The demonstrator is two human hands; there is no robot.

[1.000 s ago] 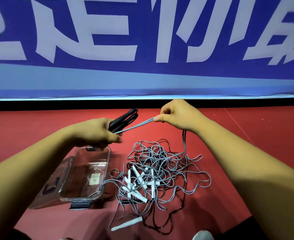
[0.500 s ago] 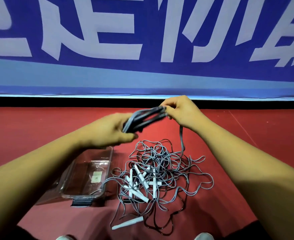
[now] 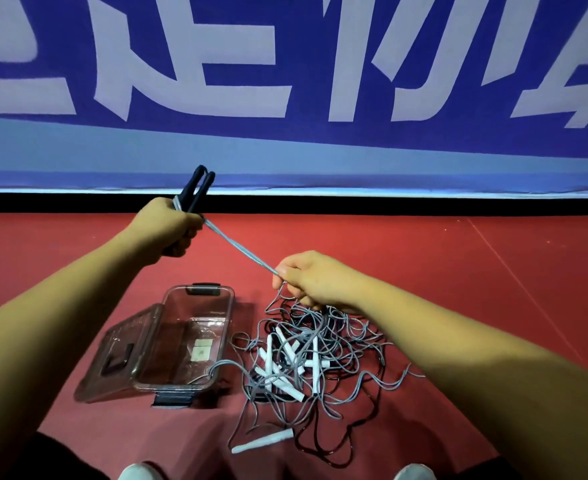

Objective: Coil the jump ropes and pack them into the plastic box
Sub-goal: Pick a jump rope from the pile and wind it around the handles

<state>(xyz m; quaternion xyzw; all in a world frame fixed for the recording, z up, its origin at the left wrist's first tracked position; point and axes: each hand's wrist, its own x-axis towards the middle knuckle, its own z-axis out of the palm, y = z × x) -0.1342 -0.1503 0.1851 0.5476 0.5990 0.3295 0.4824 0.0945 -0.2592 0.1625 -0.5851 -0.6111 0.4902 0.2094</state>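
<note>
My left hand [image 3: 169, 227] grips two black jump-rope handles [image 3: 197, 187] that point up and away from me. A grey cord [image 3: 238, 249] runs taut from that fist down to my right hand [image 3: 311, 280], which pinches it above the pile. A tangled heap of grey jump ropes [image 3: 320, 362] with several white handles [image 3: 278, 362] lies on the red floor to the right of the box. The clear plastic box [image 3: 228, 308] stands open at centre left, its lid [image 3: 119, 351] folded out to the left. One grey cord loop hangs over the box's near right corner.
A lone white handle [image 3: 263, 441] lies near my feet. A blue banner with white characters [image 3: 285, 81] closes off the back behind a black strip. Two shoe tips [image 3: 140, 472] show at the bottom edge. Red floor [image 3: 476, 271] spreads right and left.
My left hand rose up and left with the black handles. My right hand slid down the cord toward the pile, stretching the cord taut between both hands.
</note>
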